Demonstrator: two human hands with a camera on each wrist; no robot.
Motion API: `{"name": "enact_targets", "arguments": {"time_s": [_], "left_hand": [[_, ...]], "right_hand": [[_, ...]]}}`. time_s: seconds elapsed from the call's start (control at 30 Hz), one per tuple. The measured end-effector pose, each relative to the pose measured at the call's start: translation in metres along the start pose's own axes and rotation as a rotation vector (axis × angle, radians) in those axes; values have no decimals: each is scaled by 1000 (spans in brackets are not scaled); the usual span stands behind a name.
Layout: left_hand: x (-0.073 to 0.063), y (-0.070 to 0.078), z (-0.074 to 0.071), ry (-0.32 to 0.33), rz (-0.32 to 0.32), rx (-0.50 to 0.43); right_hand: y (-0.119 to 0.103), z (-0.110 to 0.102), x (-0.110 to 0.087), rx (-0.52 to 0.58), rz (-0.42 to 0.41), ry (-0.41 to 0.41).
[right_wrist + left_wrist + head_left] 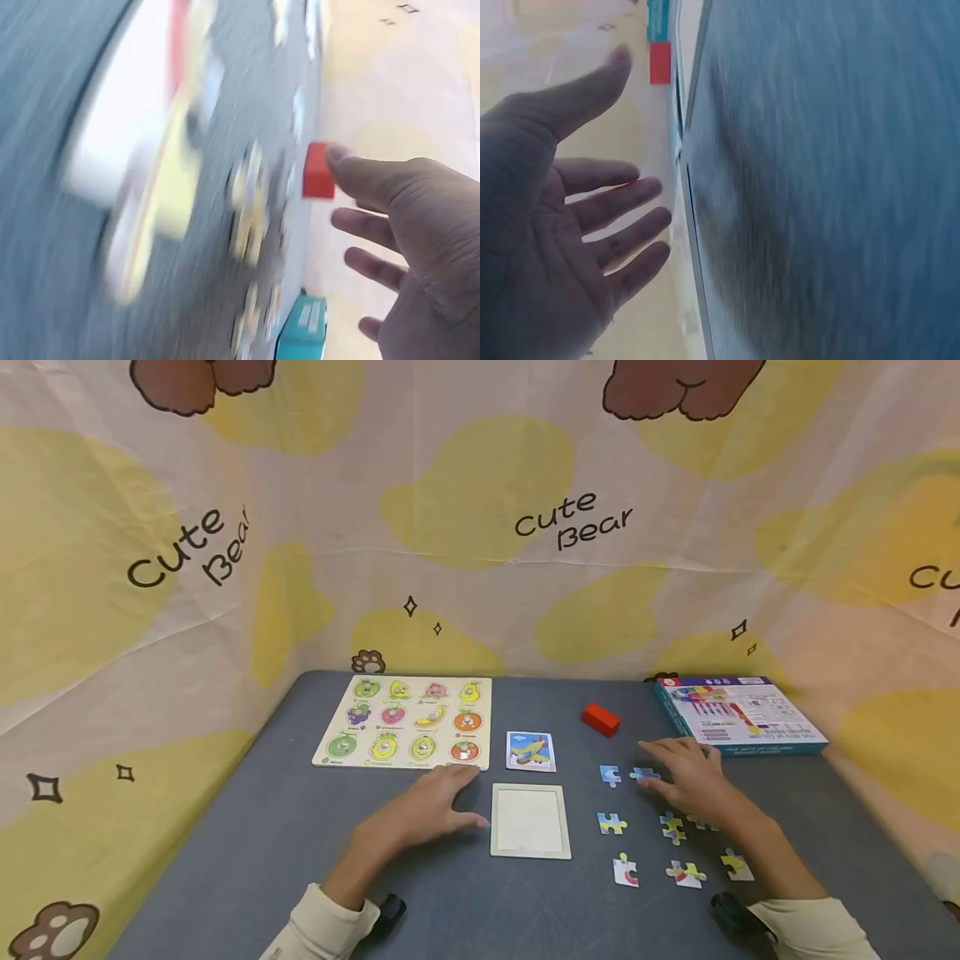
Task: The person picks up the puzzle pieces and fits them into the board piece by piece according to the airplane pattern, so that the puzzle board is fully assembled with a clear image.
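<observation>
My left hand (427, 806) hovers beside the left edge of a square white puzzle tray (529, 822), holding nothing. The left wrist view shows its fingers loosely spread and the thumb apart. Over the right side of the table, my right hand (693, 777) reaches above several jigsaw pieces (612, 824); its fingers are slightly bent and grip nothing visible. A blue jigsaw piece (642, 773) lies closest to its thumb and fingertips. Whether they touch it, I cannot tell. Behind the tray lies a card with a yellow airplane picture (530, 750).
A fruit picture board (408, 722) lies at the back left. Toward the back right are a red block (601, 720) and a flat teal-edged box (742, 714). A printed curtain (465, 527) hangs behind the grey table (285, 827).
</observation>
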State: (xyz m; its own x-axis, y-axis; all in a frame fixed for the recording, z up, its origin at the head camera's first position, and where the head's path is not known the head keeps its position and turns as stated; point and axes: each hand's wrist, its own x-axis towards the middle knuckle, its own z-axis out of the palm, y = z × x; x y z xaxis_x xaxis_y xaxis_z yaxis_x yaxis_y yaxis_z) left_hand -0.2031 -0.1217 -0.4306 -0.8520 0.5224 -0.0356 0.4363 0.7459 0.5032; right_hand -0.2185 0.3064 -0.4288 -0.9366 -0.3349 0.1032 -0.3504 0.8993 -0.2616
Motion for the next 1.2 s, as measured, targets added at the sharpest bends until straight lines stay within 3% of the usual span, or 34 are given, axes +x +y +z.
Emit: {"name": "enact_targets", "arguments": {"time_s": [0.17, 0.37, 1.2], "left_hand": [[3, 8, 12, -72, 19, -27], [5, 11, 18, -115, 24, -11], [6, 12, 21, -128, 18, 69]], "right_hand": [[-13, 10, 9, 65, -28, -17], [-19, 21, 18, 100, -15, -65], [-20, 30, 21, 85, 25, -43]]}}
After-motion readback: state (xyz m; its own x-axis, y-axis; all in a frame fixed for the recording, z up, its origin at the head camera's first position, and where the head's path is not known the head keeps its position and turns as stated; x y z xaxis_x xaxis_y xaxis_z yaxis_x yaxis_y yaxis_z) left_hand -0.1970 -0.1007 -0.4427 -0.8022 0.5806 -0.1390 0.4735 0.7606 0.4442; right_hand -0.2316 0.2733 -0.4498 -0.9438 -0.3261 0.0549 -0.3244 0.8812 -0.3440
